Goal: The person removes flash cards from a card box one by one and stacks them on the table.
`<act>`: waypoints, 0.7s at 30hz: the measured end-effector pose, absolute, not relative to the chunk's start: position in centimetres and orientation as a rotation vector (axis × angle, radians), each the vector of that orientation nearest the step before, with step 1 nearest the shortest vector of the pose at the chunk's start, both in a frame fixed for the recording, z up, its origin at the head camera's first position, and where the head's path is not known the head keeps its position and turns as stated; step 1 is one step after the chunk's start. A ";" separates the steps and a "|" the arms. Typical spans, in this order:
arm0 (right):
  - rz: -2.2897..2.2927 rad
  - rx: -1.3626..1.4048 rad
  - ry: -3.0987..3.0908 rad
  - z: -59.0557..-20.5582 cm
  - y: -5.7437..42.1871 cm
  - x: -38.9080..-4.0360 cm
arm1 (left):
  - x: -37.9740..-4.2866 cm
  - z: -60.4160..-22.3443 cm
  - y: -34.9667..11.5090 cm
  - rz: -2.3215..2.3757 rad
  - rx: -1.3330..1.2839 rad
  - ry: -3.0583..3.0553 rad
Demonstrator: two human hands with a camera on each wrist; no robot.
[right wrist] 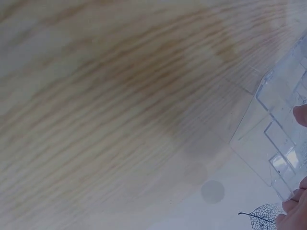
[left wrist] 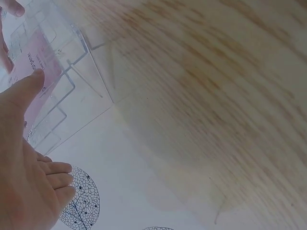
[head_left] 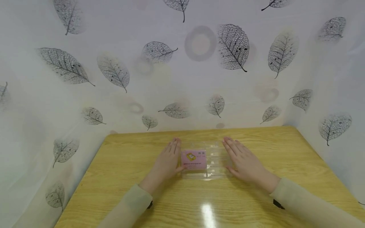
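A clear plastic box (head_left: 216, 174) with several compartments lies on the table between the two hands. In its left part is a pink card (head_left: 194, 165) with a yellow sharpener picture and the words "pencil sharpener". Along the box's left side lies my left hand (head_left: 168, 160), fingers straight, thumb over the card's near left corner. My right hand (head_left: 246, 163) stands at the right side, its fingers extended and its thumb towards the box. The left wrist view shows the left thumb (left wrist: 29, 88) in front of the pink card. Only fingertips of the right hand (right wrist: 295, 211) appear in the right wrist view, beside the clear wall.
The wooden table (head_left: 137, 148) extends around the box on all sides. A pale curtain (head_left: 194, 79) printed with dark leaves hangs behind the table and along both sides. A bright light reflection falls on the wood near the front.
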State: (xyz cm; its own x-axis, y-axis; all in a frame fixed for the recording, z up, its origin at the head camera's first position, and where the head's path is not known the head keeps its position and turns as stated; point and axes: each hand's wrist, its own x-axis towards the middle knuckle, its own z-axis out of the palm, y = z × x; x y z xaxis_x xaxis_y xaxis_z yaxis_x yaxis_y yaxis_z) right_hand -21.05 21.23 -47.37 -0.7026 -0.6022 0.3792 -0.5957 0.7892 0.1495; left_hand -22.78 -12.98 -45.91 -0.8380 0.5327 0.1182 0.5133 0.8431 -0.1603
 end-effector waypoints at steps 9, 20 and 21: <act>0.003 0.881 -2.647 -47.3 20.1 -21.3 | -23.0 -46.0 -12.7 0.193 -0.810 -2.887; 0.003 0.870 -2.606 -48.5 19.9 -21.8 | -23.1 -46.1 -12.7 0.205 -0.823 -2.852; 0.001 0.871 -2.597 -48.5 19.9 -21.9 | -23.1 -46.1 -12.7 0.209 -0.824 -2.856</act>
